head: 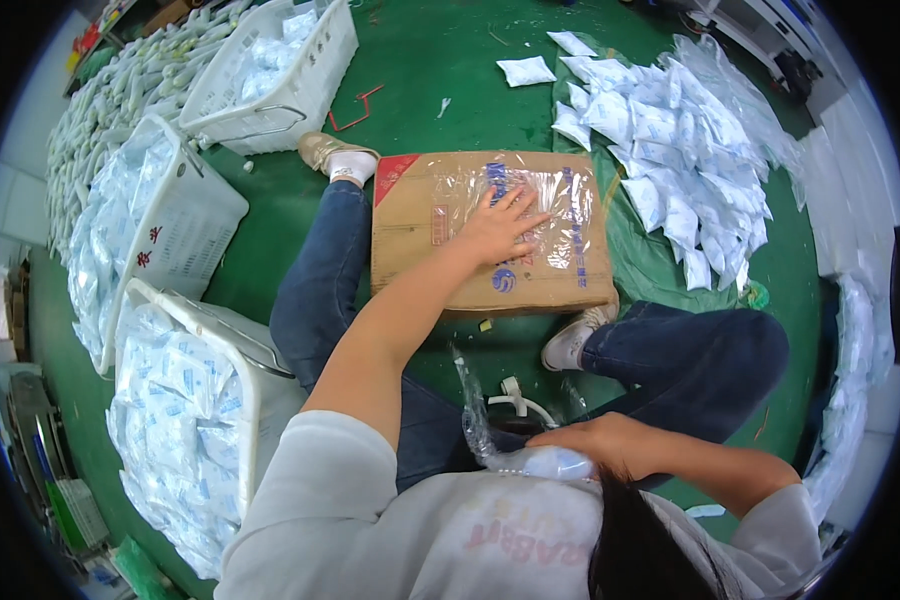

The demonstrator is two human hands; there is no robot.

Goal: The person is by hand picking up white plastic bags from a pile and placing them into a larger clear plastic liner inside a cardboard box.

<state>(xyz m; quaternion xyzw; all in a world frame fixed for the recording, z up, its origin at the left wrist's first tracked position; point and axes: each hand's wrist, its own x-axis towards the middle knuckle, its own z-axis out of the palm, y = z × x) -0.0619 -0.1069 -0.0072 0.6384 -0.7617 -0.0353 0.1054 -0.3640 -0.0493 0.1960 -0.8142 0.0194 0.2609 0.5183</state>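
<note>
A brown cardboard box (pixel 412 262) with blue and red print and shiny clear film on top stands on the floor between my feet. My left hand (pixel 504 225) lies palm down on the film, its fingers spread. Close to my body, my right hand (pixel 604 446) is at a clear plastic tape or film roll (pixel 559 463), its fingers partly hidden. A loose strip of clear film (pixel 474 409) trails up from the roll toward the box.
White crates (pixel 259 367) of clear bags with white packs stand at left, beside a heap of pale green long vegetables (pixel 139 82). White packets (pixel 667 142) are piled on green sheeting (pixel 641 262) at right. A bent red rod (pixel 356 120) lies beyond my left foot.
</note>
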